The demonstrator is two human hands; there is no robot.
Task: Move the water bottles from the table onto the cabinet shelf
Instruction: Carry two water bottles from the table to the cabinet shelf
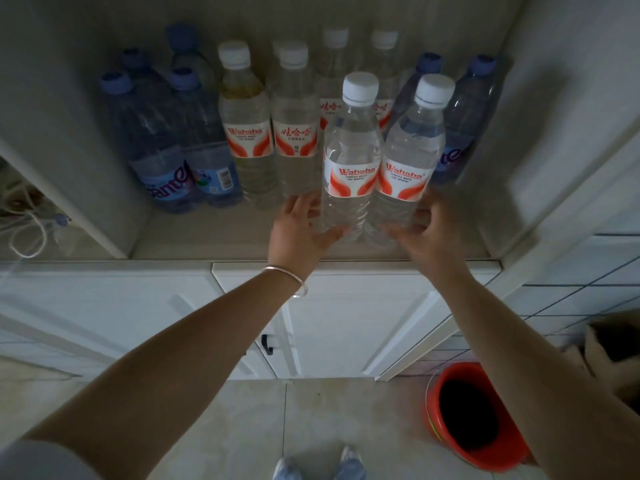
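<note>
At frame centre, the left hand (300, 230) and right hand (420, 233), fingers loosely curled, set two white-capped bottles (349, 161) on the shelf (207, 237); next, let go.

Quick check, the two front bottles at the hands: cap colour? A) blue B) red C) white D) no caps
C: the two front bottles, one by the left hand and one by the right hand, carry white caps; the blue caps sit on bottles at the shelf's sides.
</note>
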